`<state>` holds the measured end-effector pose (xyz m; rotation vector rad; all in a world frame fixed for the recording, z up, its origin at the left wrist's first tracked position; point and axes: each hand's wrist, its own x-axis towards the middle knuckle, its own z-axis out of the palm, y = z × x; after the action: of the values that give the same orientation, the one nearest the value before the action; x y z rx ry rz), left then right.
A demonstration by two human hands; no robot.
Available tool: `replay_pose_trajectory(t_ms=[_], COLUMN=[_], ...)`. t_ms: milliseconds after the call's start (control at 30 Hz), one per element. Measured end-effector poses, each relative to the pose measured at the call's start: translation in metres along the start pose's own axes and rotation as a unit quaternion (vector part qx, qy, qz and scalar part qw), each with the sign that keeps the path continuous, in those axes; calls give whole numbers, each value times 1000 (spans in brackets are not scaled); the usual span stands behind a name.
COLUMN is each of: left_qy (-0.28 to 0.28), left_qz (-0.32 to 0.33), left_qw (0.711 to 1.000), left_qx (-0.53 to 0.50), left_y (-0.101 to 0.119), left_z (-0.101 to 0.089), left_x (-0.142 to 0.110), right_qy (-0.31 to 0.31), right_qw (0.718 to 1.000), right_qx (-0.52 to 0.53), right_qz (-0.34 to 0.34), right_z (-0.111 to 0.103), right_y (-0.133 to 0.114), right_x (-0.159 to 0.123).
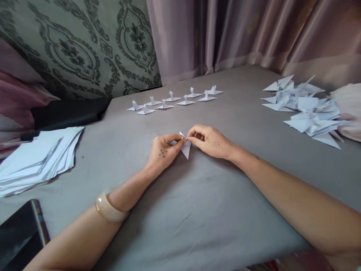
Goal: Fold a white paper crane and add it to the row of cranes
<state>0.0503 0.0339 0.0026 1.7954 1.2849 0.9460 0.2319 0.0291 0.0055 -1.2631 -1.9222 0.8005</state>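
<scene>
A small white folded-paper figure (185, 149) is held above the middle of the grey-covered table, one pointed end hanging toward me. My left hand (166, 150) pinches it from the left between thumb and index finger. From the right, my right hand (210, 141) pinches its upper middle, fingertips almost meeting those of the left. The fingers hide the figure's centre fold. Beyond my hands, several finished-looking paper figures (185, 101) of similar make stand in two slanting rows, each with a raised middle and flat pointed ends.
On the right lies a heap of folded paper pieces (310, 107) beside pale cloth (348, 109). A stack of white paper sheets (36, 158) rests at left, with a black folded cloth (70, 113) behind. A dark tablet-like device (21, 233) occupies the near left. Curtains (237, 34) border the back.
</scene>
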Motion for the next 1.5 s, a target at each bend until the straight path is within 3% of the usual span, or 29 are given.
replay_pose_trajectory(t_ms=[267, 333, 433, 500, 567, 733, 900, 1033, 1167, 1333, 1500], left_qy=[-11, -16, 2, 31, 52, 12, 62, 15, 10, -11, 30], left_qz=[52, 49, 33, 22, 13, -8, 48, 56, 21, -26, 48], left_qw=[992, 987, 981, 978, 978, 992, 973, 974, 974, 984, 980], left_qx=[111, 154, 192, 205, 199, 128, 216, 220, 224, 178, 192], left_y=[-6, -6, -5, -5, -6, -4, -8, -16, -12, -1, 0], left_z=[-4, -4, -4, -4, -3, -2, -10, -13, -10, -7, -7], left_x=[2, 2, 3, 3, 2, 0, 6, 9, 4, -4, -5], right_qy=[30, 50, 76, 56, 11, -16, 2, 42, 62, 37, -13], right_qw=[995, 995, 990, 986, 982, 969, 971, 970, 982, 983, 990], right_qx=[-37, -55, -115, -151, -185, -245, -238, -231, -169, -176, -143], right_qz=[-86, -70, 6, 38, 27, 10, 33, 56, 53, 41, 1], right_z=[2, 2, 4, 8, 12, 15, 9, 9, 16, 19, 9], right_y=[9, 9, 3, -3, -9, -7, 5, 6, 2, 3, 6], right_x=[5, 4, -2, -8, -14, -15, -7, -4, -7, -8, -2])
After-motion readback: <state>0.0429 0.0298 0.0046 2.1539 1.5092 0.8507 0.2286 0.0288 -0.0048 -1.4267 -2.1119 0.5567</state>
